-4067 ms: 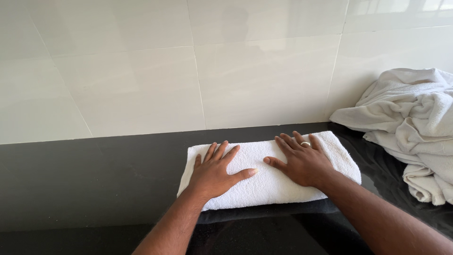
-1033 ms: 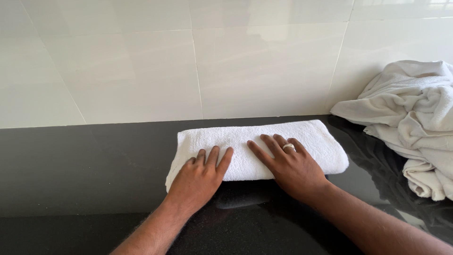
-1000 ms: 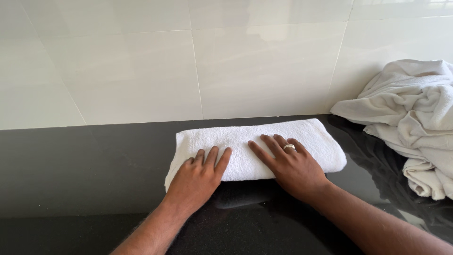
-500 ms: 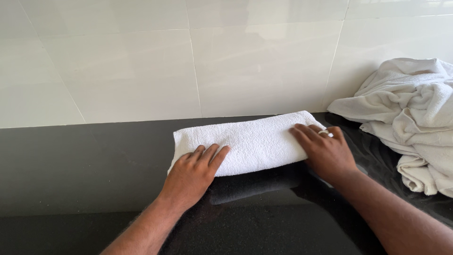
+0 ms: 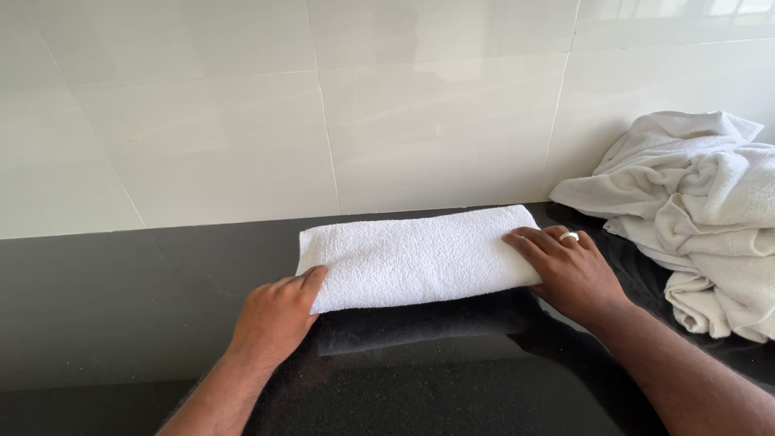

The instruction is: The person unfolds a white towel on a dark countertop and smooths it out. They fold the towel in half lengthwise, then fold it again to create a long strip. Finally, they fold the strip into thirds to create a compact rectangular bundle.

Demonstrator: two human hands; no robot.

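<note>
Fingers (image 5: 533, 242) apparently flat, touching folded towel (image 5: 416, 257) ends.

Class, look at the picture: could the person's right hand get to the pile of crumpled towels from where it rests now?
Probably yes: the right hand rests at the folded towel's end, with only bare black counter before the crumpled towels.

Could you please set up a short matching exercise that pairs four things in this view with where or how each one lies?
Things:
1. folded white towel
2. crumpled towel pile
3. left hand
4. right hand

Places or states:
A. wears a ring, at the folded towel's right end
B. heaped at the right, by the tiled wall
C. lies flat between both hands
D. at the folded towel's near left corner

Pairs: 1-C, 2-B, 3-D, 4-A
</note>
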